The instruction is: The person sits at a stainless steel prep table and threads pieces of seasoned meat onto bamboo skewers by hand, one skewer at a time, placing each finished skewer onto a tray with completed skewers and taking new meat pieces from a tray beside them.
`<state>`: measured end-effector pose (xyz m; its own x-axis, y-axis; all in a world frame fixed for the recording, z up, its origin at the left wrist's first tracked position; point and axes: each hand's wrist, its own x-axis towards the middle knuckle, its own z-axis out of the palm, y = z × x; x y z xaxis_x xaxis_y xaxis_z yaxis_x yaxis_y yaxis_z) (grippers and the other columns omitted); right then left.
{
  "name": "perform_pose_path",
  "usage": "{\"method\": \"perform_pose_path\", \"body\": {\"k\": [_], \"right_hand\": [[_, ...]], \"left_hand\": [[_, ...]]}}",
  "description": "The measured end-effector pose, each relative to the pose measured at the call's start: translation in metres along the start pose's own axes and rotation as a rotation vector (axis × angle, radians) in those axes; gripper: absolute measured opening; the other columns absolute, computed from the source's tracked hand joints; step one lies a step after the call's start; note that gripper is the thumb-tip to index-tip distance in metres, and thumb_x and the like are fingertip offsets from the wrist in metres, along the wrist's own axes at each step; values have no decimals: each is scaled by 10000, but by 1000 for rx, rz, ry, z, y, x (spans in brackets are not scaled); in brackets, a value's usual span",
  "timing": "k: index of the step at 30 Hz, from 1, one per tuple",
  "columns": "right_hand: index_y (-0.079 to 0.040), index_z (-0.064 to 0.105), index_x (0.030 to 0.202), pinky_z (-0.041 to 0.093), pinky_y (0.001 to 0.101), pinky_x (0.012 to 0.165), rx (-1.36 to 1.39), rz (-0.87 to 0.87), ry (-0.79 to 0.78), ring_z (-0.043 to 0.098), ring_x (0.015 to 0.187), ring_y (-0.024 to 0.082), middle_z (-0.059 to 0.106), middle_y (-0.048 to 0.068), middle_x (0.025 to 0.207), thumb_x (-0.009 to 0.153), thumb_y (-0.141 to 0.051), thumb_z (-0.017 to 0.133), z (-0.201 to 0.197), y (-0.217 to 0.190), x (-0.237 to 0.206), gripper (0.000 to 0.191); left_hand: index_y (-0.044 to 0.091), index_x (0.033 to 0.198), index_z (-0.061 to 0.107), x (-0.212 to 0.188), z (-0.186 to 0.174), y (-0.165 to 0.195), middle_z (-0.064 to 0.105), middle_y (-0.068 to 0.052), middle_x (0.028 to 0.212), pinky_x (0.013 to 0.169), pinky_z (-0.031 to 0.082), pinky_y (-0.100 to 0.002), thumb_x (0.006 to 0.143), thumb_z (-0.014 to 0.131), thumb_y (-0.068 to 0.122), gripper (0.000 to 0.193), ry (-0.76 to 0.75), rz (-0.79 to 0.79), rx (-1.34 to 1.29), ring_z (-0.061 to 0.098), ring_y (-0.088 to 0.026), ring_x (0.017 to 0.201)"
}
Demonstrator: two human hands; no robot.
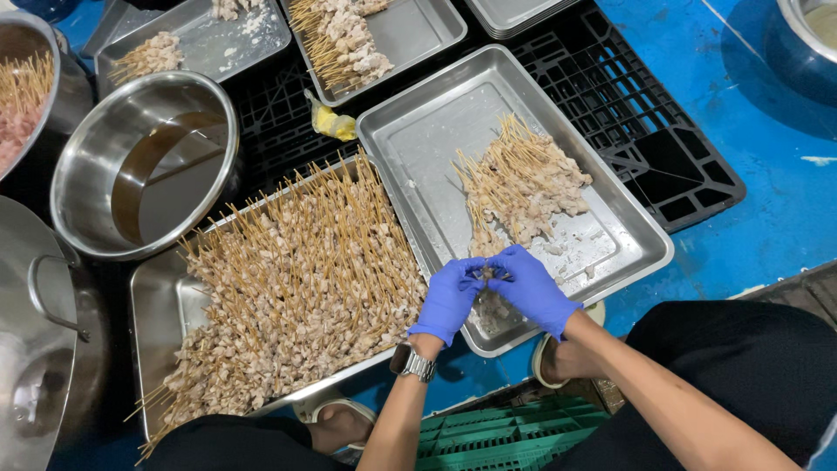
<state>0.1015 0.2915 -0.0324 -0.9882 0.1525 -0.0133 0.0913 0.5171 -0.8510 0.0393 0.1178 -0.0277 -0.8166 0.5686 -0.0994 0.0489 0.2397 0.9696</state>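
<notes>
Both my hands wear blue gloves and meet over the near corner of a steel tray (436,131). My left hand (449,296) and my right hand (527,283) pinch a small piece of raw meat on a bamboo skewer (485,272) between them. A loose heap of meat skewers (523,183) lies in the middle of that tray. To the left, a second tray (157,301) is piled high with many finished skewers (296,279). A watch sits on my left wrist.
A steel bowl (144,161) with brown liquid stands at the left, with a pot lid (39,349) below it. More trays with skewers (340,39) lie at the back on a black plastic pallet (645,113). A green crate (497,436) is between my knees. The floor is blue.
</notes>
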Motion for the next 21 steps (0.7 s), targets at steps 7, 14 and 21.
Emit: {"method": "perform_pose_path", "body": {"k": [7,14,21], "right_hand": [[-53,691,1083,576,358,760,229,136,-29,722,870,269,704,114,977,814,-132,787,-2,-4,4,296],[-80,716,1026,549,389,750,-99,-76,-71,687,859,319,687,126,977,859,-146,727,-9,-10,5,179],[-84,716,996,550,367,745,-113,-68,-137,696,826,280,702,116,926,876,-170,706,-29,-37,14,148]], "left_hand": [[4,1114,672,9,3,-8,757,-90,940,791,607,-266,893,709,-2,224,23,-39,-50,725,-125,846],[14,1143,630,4,-7,-8,737,-91,976,787,592,-284,894,727,47,269,49,-97,-32,705,-143,865],[74,1349,600,5,-12,14,632,-143,1271,969,534,-354,786,857,160,625,-98,203,306,647,-261,1128]]}}
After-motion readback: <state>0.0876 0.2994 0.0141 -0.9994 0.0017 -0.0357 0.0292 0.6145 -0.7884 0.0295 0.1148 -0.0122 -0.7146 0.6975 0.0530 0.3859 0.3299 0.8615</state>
